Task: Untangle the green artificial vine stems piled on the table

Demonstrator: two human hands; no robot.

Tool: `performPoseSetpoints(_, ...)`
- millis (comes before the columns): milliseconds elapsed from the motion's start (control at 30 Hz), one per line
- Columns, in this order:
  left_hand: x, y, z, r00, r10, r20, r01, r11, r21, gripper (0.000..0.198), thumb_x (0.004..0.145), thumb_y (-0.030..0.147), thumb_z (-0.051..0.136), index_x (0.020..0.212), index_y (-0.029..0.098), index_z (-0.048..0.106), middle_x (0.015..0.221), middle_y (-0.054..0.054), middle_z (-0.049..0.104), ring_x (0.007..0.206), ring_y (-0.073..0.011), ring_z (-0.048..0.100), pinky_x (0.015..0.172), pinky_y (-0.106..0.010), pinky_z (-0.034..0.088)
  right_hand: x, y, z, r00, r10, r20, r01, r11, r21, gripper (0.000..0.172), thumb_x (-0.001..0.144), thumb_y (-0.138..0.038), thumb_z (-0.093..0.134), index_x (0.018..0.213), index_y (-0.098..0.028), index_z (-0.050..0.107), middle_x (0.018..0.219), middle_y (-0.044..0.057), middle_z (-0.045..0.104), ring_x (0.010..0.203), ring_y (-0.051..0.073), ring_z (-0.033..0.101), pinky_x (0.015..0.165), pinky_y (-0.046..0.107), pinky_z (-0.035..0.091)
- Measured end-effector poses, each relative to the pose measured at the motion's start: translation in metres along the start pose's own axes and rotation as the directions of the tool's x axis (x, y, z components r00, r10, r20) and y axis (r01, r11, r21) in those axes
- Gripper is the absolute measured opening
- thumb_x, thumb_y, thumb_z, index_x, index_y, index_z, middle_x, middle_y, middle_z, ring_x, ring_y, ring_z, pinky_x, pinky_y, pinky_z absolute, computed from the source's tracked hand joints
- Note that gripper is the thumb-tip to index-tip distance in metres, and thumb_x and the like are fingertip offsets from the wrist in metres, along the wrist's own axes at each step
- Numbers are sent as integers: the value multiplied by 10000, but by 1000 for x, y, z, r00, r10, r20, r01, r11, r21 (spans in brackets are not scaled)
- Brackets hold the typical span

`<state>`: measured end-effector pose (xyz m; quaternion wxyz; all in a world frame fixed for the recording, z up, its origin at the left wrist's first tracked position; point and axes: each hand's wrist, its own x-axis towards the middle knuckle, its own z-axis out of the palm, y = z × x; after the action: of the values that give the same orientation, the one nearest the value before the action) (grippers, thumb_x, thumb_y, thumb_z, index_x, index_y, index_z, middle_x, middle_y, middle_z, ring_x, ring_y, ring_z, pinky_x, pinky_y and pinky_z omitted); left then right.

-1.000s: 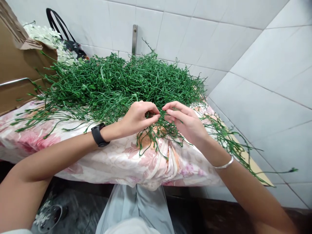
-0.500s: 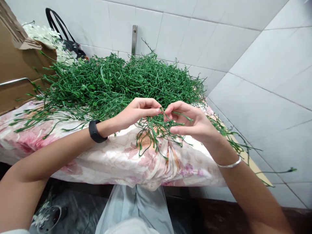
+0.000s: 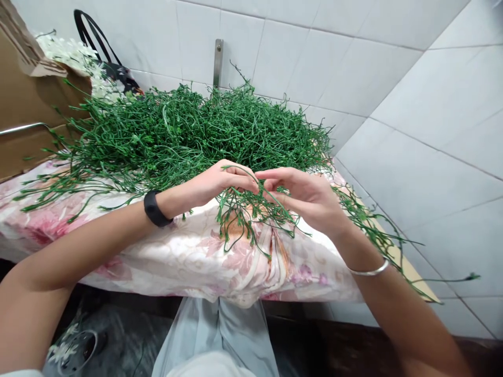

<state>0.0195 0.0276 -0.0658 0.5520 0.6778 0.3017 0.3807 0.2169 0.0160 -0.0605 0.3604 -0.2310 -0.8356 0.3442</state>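
Head view: centre frame, left hand (image 3: 216, 184) clamps a green stem (image 3: 279, 204) in its fingers; right hand's (image 3: 312, 196) closure cannot be told; surface (image 3: 168, 272) edge spans lower centre, apart from both.

The picture's left edge is cropping the counter (image 3: 176, 256) and the box (image 3: 33, 112) at its far-left corner. The stem pile (image 3: 196, 128) is hiding the counter's back edge. Toward the front edge, the left grip (image 3: 226, 183) is covering part of a thin stem (image 3: 278, 203); contact by the right grip (image 3: 314, 199) is looking unclear.

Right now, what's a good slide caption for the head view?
Left hand and right hand close together at thin stems, a green heap behind on floral cloth.
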Motion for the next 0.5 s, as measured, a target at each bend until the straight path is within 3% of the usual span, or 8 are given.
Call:
performPoseSetpoints(100, 2, -7, -2, 999, 4, 45, -5, 1000, 17, 63, 641, 162, 646, 660, 155, 705, 687, -8, 664, 732, -120, 584, 751, -248, 434, 1, 3, 1, 999, -53, 3, 53, 981, -185, 330, 809, -204, 572, 1137, -233, 584, 809, 10, 565, 747, 92, 530, 706, 247, 464)
performPoseSetpoints(233, 0, -9, -2, 992, -40, 121, 37, 999, 34, 125, 662, 170, 645, 758, 162, 724, 704, -13, 683, 718, -118, 594, 738, -250, 430, 1, 6, 1, 984, -173, 31, 174, 935, -309, 211, 792, -198, 594, 997, -215, 642, 823, 20, 591, 742, 89, 561, 667, 227, 465)
performPoseSetpoints(367, -2, -5, 1, 983, -62, 172, 59, 998, 28, 85, 674, 198, 659, 722, 146, 707, 693, -9, 669, 673, -98, 580, 699, -237, 425, 1, 7, 2, 985, -164, -62, 146, 963, -225, 67, 740, -221, 652, 802, -195, 656, 792, 17, 603, 746, 106, 570, 676, 249, 469)
performPoseSetpoints(500, -2, -2, 3, 991, -40, 130, 34, 998, 50, 90, 696, 194, 641, 688, 112, 677, 644, -3, 623, 636, -74, 544, 657, -214, 405, 0, 10, 7, 983, 0, -182, -14, 997, -71, 117, 688, -269, 701, 724, -179, 635, 728, 5, 596, 710, 114, 564, 664, 263, 465)
